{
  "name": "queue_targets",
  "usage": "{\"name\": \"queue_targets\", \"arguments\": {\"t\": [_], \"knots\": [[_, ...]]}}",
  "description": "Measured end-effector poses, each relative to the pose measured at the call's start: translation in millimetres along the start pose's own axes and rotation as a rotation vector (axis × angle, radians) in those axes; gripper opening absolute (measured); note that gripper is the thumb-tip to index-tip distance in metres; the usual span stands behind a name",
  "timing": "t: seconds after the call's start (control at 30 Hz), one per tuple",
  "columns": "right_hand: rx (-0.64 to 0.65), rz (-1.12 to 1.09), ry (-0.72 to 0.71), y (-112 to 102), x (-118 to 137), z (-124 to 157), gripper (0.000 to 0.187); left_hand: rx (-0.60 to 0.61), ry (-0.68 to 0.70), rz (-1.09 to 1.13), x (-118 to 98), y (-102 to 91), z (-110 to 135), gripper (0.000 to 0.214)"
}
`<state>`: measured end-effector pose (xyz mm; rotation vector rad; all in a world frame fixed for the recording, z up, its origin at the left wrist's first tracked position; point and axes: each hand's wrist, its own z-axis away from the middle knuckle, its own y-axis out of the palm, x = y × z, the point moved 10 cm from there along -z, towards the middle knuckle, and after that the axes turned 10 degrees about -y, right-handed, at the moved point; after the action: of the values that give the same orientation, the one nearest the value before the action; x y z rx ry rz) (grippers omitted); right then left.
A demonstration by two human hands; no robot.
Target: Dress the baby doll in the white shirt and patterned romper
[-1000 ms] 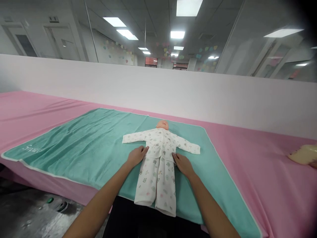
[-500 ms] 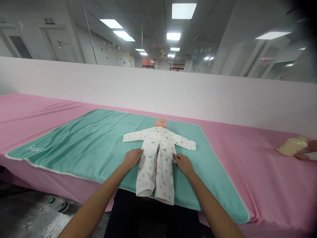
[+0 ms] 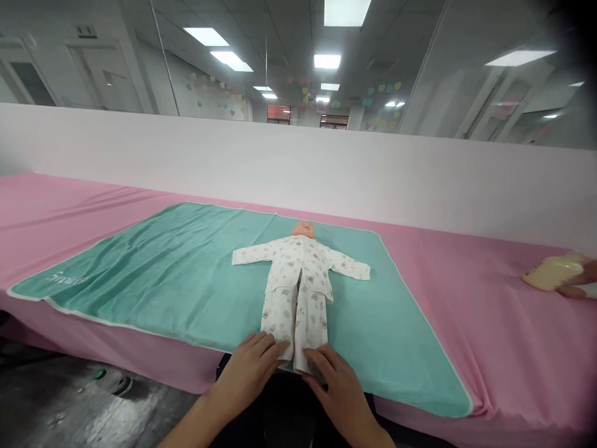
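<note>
A baby doll in a white printed sleepsuit lies on its back on a teal towel, arms spread and head pointing away from me. My left hand rests at the foot end of the left trouser leg, fingers stretched out over the towel's front edge. My right hand lies beside it on the cuff of the right trouser leg, fingers also extended and flat. Neither hand grips anything that I can see.
The towel lies on a long pink-covered table backed by a white partition. At the far right edge another person's hand holds a cream-coloured object. A dark floor with a small green thing shows at lower left.
Both my hands slid from the doll's hips down along the trouser legs to the cuffs near the table's front edge. The legs now lie straighter and closer together.
</note>
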<state>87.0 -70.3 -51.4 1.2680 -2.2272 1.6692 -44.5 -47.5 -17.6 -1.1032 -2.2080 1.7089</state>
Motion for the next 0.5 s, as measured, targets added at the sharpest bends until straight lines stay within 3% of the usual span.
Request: {"name": "queue_targets", "arguments": {"t": [0.13, 0.3, 0.4, 0.5], "knots": [[-0.086, 0.031, -0.008, -7, 10, -1, 0.02, -0.066, 0.135, -0.087, -25, -5.2, 8, 0.026], [-0.088, 0.002, 0.002, 3, 26, 8, 0.014, 0.015, 0.167, -0.088, -40, 7.7, 27, 0.02], [0.034, -0.055, 0.028, 17, 24, 12, 0.01, 0.023, 0.065, 0.044, -32, 6.1, 29, 0.016], [0.024, -0.228, 0.109, 1, 0, 5, 0.013, -0.046, -0.05, 0.278, -7, -9.1, 12, 0.014]]}}
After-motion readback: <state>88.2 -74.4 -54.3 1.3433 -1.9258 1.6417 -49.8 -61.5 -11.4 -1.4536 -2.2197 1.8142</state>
